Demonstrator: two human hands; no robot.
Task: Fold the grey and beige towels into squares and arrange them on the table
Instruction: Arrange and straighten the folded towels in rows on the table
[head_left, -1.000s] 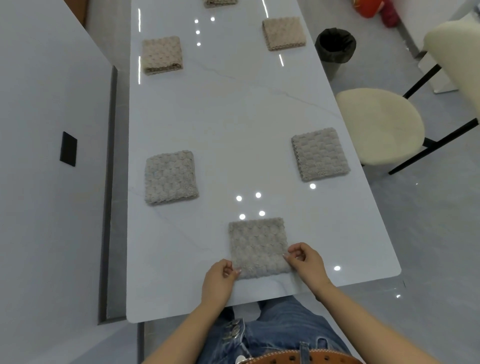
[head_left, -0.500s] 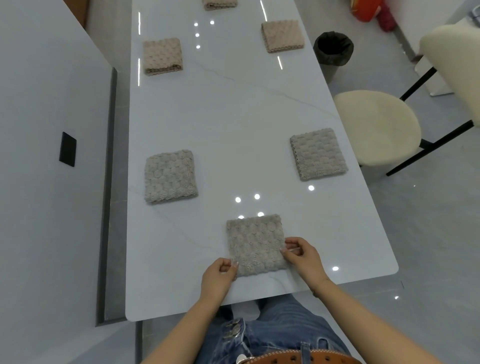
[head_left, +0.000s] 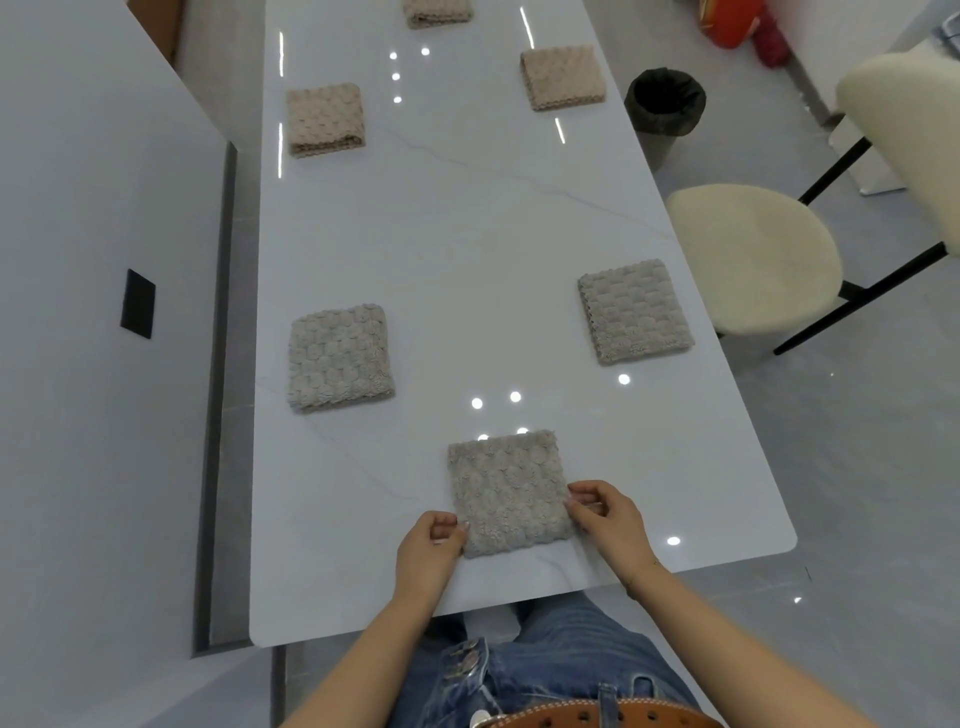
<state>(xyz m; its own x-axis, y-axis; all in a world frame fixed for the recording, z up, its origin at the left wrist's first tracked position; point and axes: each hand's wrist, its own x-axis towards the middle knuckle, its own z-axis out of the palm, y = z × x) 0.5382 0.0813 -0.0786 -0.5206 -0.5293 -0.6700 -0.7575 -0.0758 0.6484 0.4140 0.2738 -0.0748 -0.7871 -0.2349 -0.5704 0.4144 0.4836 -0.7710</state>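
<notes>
With your left hand (head_left: 428, 545) and right hand (head_left: 602, 517) each pinching an edge of the nearest grey towel (head_left: 509, 491), you're squaring its placement; next, release both hands.

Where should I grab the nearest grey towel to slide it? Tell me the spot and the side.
Pinch the nearest grey towel at its two near corners, coming in from the near table edge, one hand per side. It lies flat as a folded square, so the stacked edges at the corners give fingers something to catch. The left hand and right hand sit there now.
</notes>
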